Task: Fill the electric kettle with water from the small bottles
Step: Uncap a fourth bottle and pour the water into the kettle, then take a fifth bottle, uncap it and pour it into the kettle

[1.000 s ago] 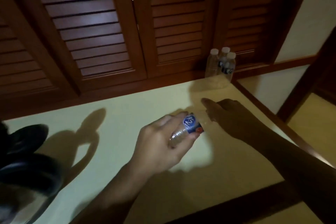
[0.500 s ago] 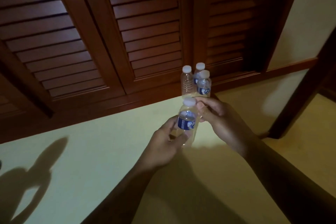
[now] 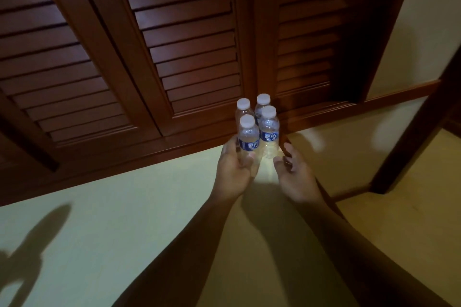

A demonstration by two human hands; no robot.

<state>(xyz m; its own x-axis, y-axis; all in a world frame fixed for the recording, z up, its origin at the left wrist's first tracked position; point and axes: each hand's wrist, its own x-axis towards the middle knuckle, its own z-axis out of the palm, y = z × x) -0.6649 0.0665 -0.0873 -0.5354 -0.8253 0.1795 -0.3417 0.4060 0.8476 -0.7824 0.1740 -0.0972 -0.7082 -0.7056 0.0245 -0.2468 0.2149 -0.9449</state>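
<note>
Presently, on the pale yellow-green bench (image 3: 124,219), at its far edge:

Item 1. Four small water bottles, clear plastic with white caps, standing upright in a tight two-by-two cluster against the foot of the louvred doors (image 3: 187,45). The two in front carry blue labels.

Item 2. Front-left bottle (image 3: 248,137). Upright and capped, touching its neighbours. The left hand (image 3: 233,169) has it by the lower half, the grip curled round it with the thumb across the near side below the label. Whether its base rests on the bench I cannot tell (the fingers cover it).

Item 3. Front-right bottle (image 3: 269,129). Upright and capped, with a patch of light on the bench at its foot.

Item 4. Back-left bottle (image 3: 243,107) and back-right bottle (image 3: 263,101). Little more than their caps and shoulders shows behind the front pair.

Item 5. Right hand (image 3: 295,177). It holds nothing, the grip spread loosely with the fingers relaxed, just beside the front-right bottle. Whether the thumb touches it I cannot tell.

Item 6. Both forearms reach in from the near edge of the bench.

Item 7. Surroundings. Dark reddish wood frames the doors, a cream wall (image 3: 411,32) lies to the right, and a dark shadow (image 3: 32,252) falls across the bench at lower left.
</note>
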